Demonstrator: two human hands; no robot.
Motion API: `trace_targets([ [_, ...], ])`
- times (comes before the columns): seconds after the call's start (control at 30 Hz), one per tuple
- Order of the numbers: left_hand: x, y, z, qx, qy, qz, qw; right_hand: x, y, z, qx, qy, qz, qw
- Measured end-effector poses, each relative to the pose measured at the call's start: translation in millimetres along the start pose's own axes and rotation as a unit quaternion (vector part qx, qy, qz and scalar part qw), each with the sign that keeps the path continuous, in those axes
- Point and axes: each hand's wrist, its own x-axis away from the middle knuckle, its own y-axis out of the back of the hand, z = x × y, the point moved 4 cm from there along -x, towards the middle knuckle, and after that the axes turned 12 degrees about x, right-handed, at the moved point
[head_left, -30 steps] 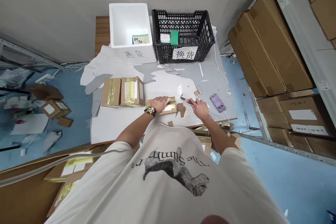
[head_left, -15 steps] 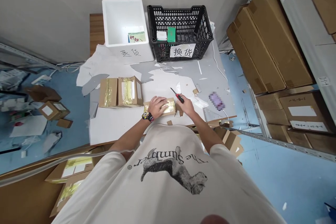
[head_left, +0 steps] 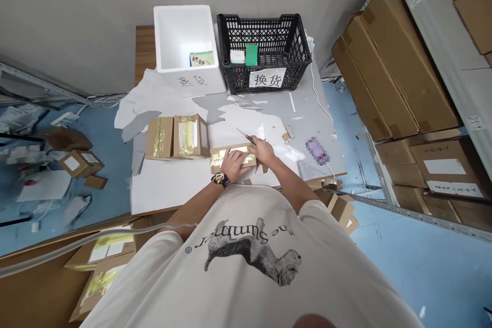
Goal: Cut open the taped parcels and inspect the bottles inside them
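Note:
A small cardboard box [head_left: 216, 160] sealed with yellow tape lies flat at the table's front edge. My left hand [head_left: 233, 165] rests on top of it, fingers spread and pressing down. In my right hand [head_left: 263, 152] is a box cutter [head_left: 249, 139] with a red and black handle, its thin blade pointing up and left. That hand is closed round the handle at the box's right end, close to my left fingers. Whether the blade touches the box, I cannot tell; it appears to point beyond its far side.
Two taped boxes [head_left: 177, 138] stand to the left. Behind are a white foam box [head_left: 200, 82] and a black crate [head_left: 261, 64], both with small packs inside. A blurred purple object [head_left: 317, 150] lies right, near paper scraps. Shelves with cartons [head_left: 400, 61] rise on the right.
My right hand has moved left with the box cutter, to the box's right end. My left hand has shifted slightly right and nearer to me on the box.

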Motion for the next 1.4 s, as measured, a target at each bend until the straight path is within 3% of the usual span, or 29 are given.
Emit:
trace_targets([
  [0.17, -12, -0.5, -3, -0.007, 0.041, -0.013, 0.999, 26, 2, -40, -0.128, -0.025, -0.037, 0.991],
  [0.3, -18, -2.4, -5, 0.003, 0.049, -0.008, 0.999, 60, 7, -74, -0.203, -0.016, 0.051, 0.978],
  [0.43, -14, -5.6, -7, 0.001, 0.040, -0.004, 0.999, 82, 12, -91, -0.238, -0.001, 0.137, 0.962],
  [0.53, -10, -7.3, -8, -0.005, 0.039, 0.004, 0.999, 80, 13, -88, -0.231, 0.002, 0.173, 0.957],
  [0.77, -6, -6.5, -12, -0.004, 0.031, 0.007, 0.999, 40, 18, -47, -0.164, 0.029, 0.222, 0.961],
  [0.9, -8, -0.7, -9, 0.000, 0.029, -0.006, 1.000, 53, 13, -65, -0.188, 0.029, 0.265, 0.945],
  [0.97, -8, 3.8, -8, 0.009, 0.029, -0.019, 0.999, 69, 8, -84, -0.240, -0.008, 0.241, 0.941],
  [1.1, 4, 13.3, -17, 0.059, 0.032, -0.072, 0.995, 97, -5, -106, -0.336, -0.152, 0.103, 0.924],
  [1.17, 13, 14.2, -26, 0.134, 0.050, -0.098, 0.985, 103, -12, -93, -0.339, -0.191, 0.049, 0.920],
  [1.23, 20, 9.6, -34, 0.252, 0.080, -0.098, 0.960, 102, -15, -63, -0.309, -0.167, -0.002, 0.936],
  [1.3, 25, 3.5, -37, 0.367, 0.109, -0.087, 0.920, 99, -14, -22, -0.273, -0.081, -0.039, 0.958],
  [1.4, 39, 5.1, -22, 0.457, 0.173, -0.129, 0.863, 92, -12, 40, -0.232, 0.099, -0.021, 0.967],
])
